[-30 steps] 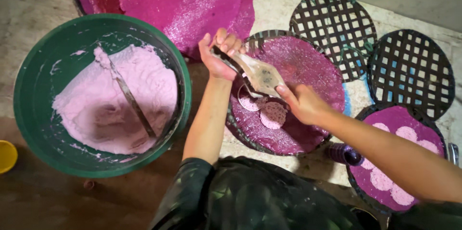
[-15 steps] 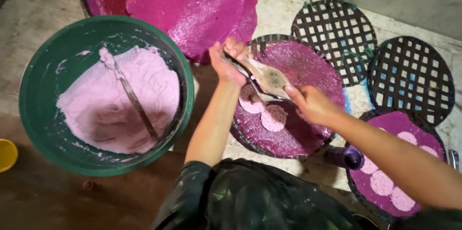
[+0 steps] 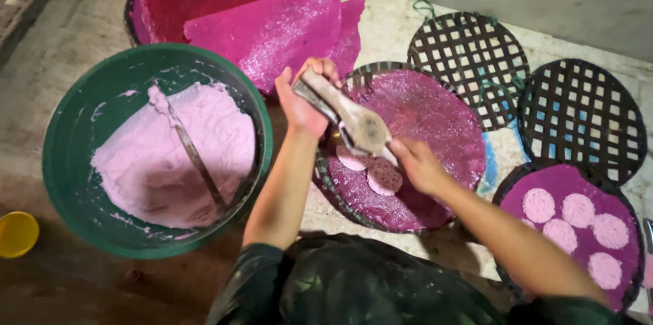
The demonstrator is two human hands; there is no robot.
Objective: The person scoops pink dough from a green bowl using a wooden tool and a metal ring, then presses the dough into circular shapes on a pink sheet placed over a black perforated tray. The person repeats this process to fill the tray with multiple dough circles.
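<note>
Left hand [image 3: 303,104] clenched on spoon [image 3: 354,121] handle, right hand [image 3: 415,161] gripped its bowl end, over purple tray [image 3: 435,114], green basin [image 3: 81,127] at nine o'clock

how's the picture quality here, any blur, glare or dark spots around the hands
Head view: light falls brightest on the pink sheets and glints off them; the left hand and right hand with the scoop look slightly motion-soft; the lower left, by the yellow cup, sinks into shadow.
</note>
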